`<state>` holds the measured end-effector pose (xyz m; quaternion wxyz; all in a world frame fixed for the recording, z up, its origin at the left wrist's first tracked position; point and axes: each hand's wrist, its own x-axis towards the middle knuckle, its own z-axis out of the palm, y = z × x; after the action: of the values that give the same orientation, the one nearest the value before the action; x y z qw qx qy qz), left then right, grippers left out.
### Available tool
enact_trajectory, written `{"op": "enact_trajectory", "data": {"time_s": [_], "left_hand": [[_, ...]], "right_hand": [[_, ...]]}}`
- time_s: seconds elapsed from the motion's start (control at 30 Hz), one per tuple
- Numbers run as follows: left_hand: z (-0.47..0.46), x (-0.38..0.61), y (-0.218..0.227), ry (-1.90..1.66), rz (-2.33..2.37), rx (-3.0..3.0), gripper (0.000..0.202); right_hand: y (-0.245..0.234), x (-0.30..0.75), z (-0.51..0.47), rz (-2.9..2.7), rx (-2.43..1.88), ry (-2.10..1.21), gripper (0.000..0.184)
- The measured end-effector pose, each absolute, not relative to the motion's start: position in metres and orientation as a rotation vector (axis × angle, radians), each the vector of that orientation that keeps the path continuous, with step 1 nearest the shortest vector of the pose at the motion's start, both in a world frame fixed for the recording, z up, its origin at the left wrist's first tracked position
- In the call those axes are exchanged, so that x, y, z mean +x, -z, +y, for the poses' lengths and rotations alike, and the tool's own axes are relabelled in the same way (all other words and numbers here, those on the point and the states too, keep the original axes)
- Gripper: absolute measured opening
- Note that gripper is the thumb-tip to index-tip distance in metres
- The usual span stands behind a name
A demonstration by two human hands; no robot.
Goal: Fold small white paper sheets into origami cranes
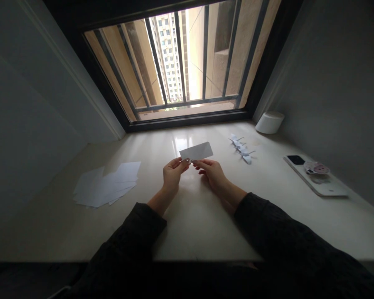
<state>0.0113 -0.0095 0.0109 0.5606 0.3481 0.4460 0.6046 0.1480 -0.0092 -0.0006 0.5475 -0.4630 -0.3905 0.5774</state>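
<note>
Between my two hands a folded rectangle of paper (197, 151) is held up above the pale sill, its grey face towards me. My left hand (173, 172) pinches its lower left edge between thumb and fingers. On the lower edge, near the middle, my right hand (212, 171) closes its thumb and fingertips, close to the left thumb. To the left lies a loose stack of white paper sheets (106, 185). Several small folded paper cranes (241, 148) stand in a row to the right, beyond my right hand.
A white phone (322, 185) with a pinkish round grip lies at the right. In the far right corner a white cylinder (269, 123) leans near the wall. The barred window (187, 118) closes off the back of the sill (199, 232).
</note>
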Motion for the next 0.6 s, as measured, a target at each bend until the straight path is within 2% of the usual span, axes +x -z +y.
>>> {"op": "enact_trajectory", "data": {"time_s": [0.27, 0.6], "left_hand": [[0.003, -0.004, -0.011, -1.45, 1.09, 0.785, 0.042], [0.012, -0.012, -0.008, -1.512, 1.116, 0.763, 0.042]], "right_hand": [[0.005, 0.174, 0.01, -0.909, -1.166, -1.23, 0.038], [0.006, 0.174, 0.01, -1.009, -1.147, -1.305, 0.03]]}}
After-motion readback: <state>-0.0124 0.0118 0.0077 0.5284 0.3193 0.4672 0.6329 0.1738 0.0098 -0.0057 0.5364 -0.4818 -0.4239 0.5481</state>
